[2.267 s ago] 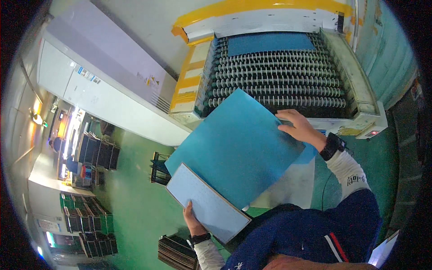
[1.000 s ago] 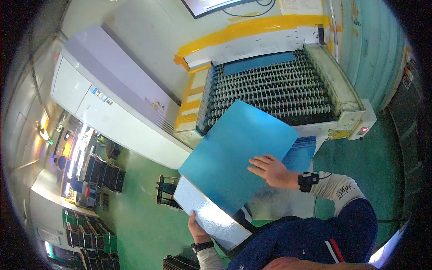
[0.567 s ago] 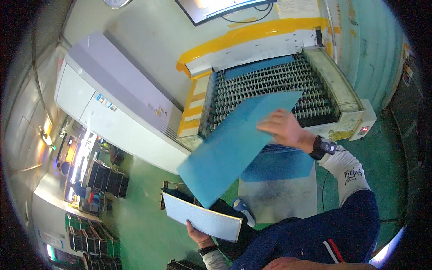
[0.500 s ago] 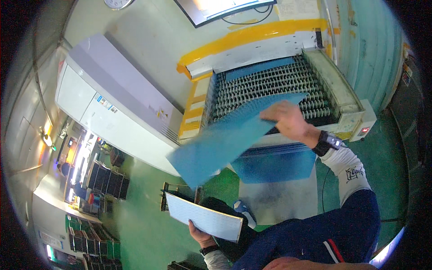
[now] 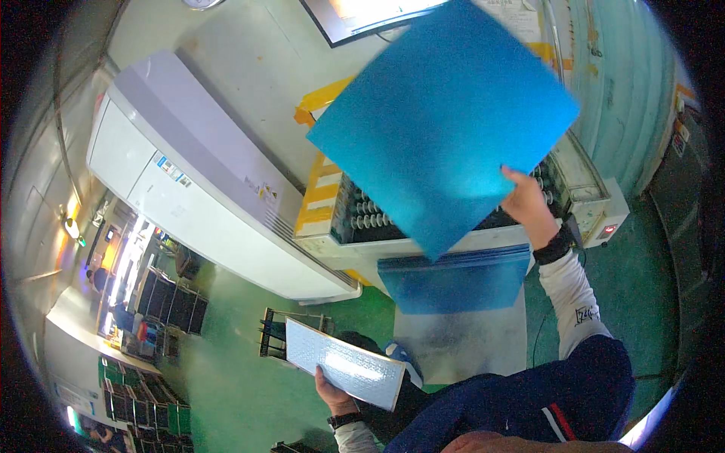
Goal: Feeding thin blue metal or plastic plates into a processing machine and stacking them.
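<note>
One hand (image 5: 527, 207) (the right) holds a blue sheet (image 5: 445, 124).

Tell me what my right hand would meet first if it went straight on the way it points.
The blue sheet, which your right hand holds by its lower right edge. If the sheet goes along with it, the screen up ahead is perhaps next, though depth is unclear.

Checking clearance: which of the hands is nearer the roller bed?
Right. The right hand, gripping the blue sheet, appears over the near edge of the roller bed; the left hand, holding the pale panel, is nearer the body.
</note>
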### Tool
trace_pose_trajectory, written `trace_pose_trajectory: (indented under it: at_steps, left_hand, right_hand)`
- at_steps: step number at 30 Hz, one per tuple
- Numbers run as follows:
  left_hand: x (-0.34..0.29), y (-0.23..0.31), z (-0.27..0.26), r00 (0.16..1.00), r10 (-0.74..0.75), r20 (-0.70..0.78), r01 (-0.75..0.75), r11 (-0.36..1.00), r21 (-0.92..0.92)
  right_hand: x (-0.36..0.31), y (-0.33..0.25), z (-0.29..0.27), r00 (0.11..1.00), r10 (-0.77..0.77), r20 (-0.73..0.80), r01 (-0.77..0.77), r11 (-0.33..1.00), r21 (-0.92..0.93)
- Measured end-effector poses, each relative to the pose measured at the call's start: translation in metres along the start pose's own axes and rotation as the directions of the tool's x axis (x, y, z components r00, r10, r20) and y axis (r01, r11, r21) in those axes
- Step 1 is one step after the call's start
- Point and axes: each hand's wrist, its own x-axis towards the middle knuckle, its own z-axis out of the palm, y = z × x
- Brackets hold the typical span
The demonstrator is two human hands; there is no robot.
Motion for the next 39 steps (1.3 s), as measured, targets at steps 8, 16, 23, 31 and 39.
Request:
trace_pose_trajectory:
  at_steps: [8,16,23,31,39]
  left_hand:
    - [0.008,0.0,0.012,0.999,-0.051,0.004,0.051,0.998,-0.042]
    - [0.013,-0.003,0.012,0.995,0.01,-0.101,-0.003,0.998,0.068]
    - [0.019,-0.004,0.013,0.997,0.003,-0.083,0.003,0.998,0.069]
    - [0.018,-0.006,0.019,0.995,-0.015,-0.102,0.019,0.999,0.038]
    - [0.013,-0.006,0.016,0.982,0.055,-0.179,-0.033,0.992,0.124]
  right_hand:
    - [0.007,0.067,-0.074,0.926,0.215,-0.31,-0.184,0.975,0.125]
    - [0.064,0.123,-0.12,0.931,0.186,-0.314,-0.157,0.981,0.114]
    - [0.1,0.13,-0.122,0.912,0.193,-0.361,-0.186,0.981,0.054]
    - [0.136,0.119,-0.097,0.857,0.179,-0.483,-0.172,0.983,0.059]
    - [0.124,0.099,-0.082,0.803,0.562,-0.2,-0.593,0.714,-0.374]
